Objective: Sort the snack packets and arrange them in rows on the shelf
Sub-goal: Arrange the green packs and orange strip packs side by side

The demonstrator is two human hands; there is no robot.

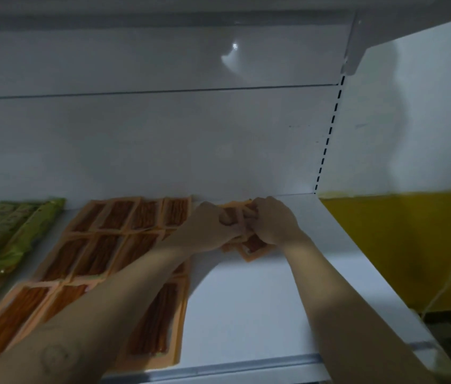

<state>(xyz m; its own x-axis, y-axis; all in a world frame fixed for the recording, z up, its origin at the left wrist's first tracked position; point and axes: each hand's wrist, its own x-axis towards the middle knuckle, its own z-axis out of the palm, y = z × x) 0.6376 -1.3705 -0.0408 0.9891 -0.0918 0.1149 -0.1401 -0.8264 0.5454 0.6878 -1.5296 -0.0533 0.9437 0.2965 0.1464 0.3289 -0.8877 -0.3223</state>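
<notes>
The left hand point(213, 225) and right hand point(271, 220) together grip a small stack of flat orange snack packets point(252, 249) at the back of a white metal shelf point(260, 300), just beside rows of matching orange packets point(99, 245) and shiny green packets point(5, 234).

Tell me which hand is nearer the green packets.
Left. The left hand grips a bunch of orange packets right of the green packets, with the orange rows between. The right hand grips the same bunch, farther right.
</notes>
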